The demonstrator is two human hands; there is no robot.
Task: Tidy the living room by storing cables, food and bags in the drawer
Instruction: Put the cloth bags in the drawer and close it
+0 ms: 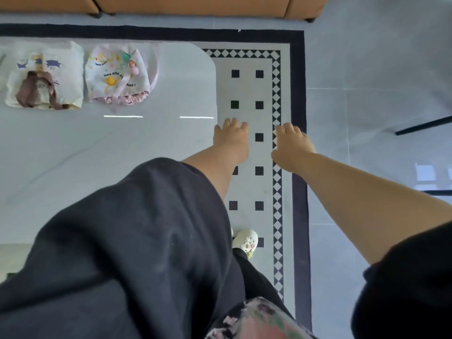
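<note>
Both hands reach forward and hold nothing: the left hand [231,138] hangs with loose fingers just past the rounded corner of the glossy white counter [156,143], and the right hand [292,148] lies open beside it, apart from it, over the black-and-white patterned rug [247,89]. The bags lie side by side at the counter's far left, well apart from the hands: a cream bag [44,77] with brown straps and a white drawstring bag [119,74] with pink trim. A tan sofa [190,4] stands beyond the rug, and a white clog [245,239] shows below.
</note>
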